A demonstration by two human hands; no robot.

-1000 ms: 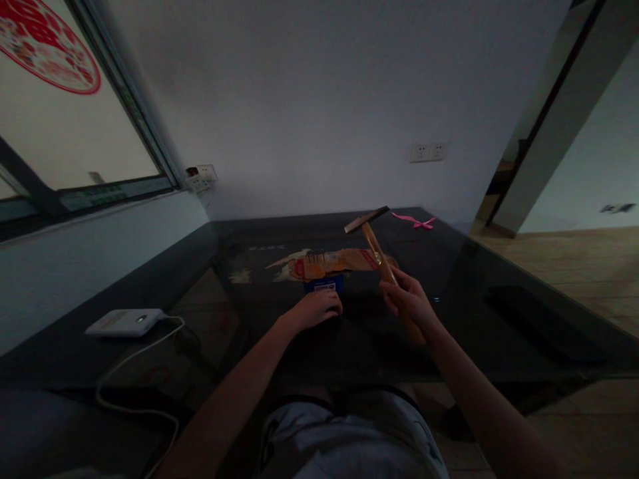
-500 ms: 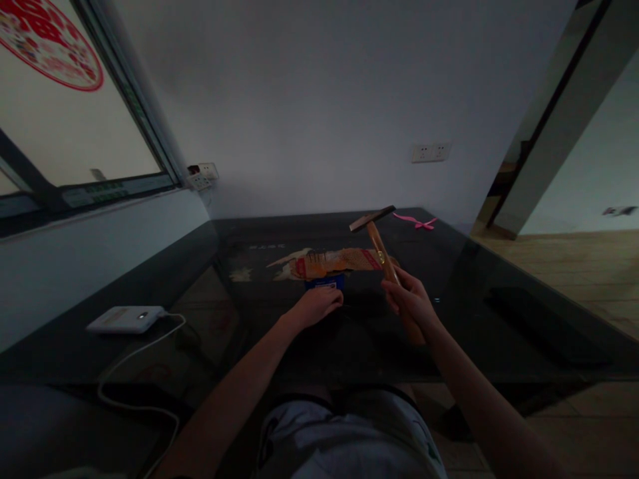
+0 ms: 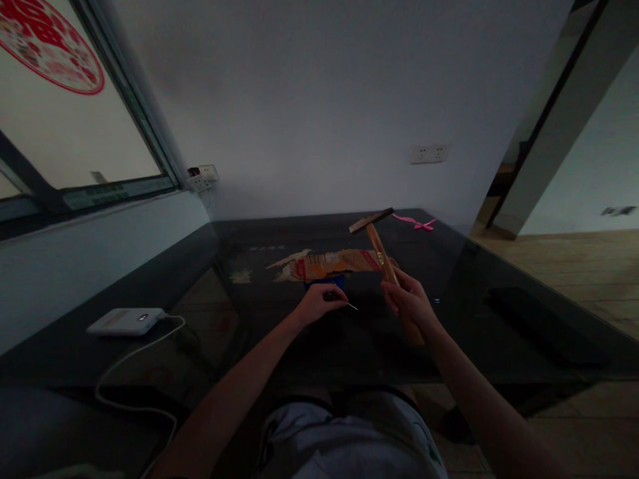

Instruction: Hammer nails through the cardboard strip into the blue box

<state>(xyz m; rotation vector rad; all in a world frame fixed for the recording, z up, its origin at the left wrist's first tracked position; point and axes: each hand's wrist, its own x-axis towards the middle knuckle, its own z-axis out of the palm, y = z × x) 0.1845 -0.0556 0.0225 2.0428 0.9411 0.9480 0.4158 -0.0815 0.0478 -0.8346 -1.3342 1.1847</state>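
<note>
Nothing reads clearly: pale characters on the table, print on the orange wrapper and red characters on the round sticker are blurred or cut off.

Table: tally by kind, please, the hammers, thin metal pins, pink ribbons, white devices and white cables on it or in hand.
Hammer, in the right hand: 1
Thin metal pin, in the left hand: 1
Pink ribbon: 1
White device: 1
White cable: 1
Total: 5
</note>
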